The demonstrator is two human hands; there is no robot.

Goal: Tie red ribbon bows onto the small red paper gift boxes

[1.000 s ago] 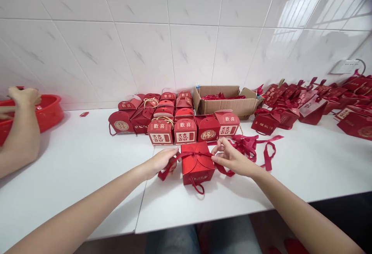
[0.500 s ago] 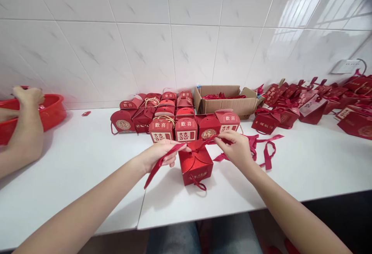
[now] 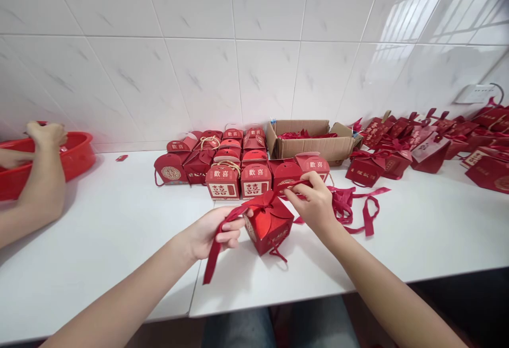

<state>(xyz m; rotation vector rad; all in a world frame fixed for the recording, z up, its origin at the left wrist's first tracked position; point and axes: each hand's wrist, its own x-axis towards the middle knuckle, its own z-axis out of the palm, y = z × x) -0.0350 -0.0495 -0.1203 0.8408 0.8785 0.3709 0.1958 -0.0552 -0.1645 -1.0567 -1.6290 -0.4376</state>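
Observation:
A red gift box (image 3: 269, 226) with petal-like top flaps stands on the white table in front of me, turned slightly. Dark red ribbon (image 3: 213, 255) is knotted over its top, and a twisted cord loop hangs at its front. My left hand (image 3: 218, 231) is closed around one side of the ribbon, whose tail dangles below the fingers. On the other side, my right hand (image 3: 312, 197) pinches the opposite ribbon end just above the box's right edge. Loose ribbons (image 3: 345, 205) lie on the table behind my right hand.
Several red boxes (image 3: 223, 181) stand in rows behind. A cardboard box (image 3: 306, 149) with red contents sits by the wall. More tied boxes (image 3: 363, 170) crowd the right side. At left, another person's arm (image 3: 45, 178) reaches over a red basin (image 3: 81, 154).
My left hand has moved down and closed more around the ribbon. My right hand has shifted slightly left. The gift box has turned, showing more of its left side.

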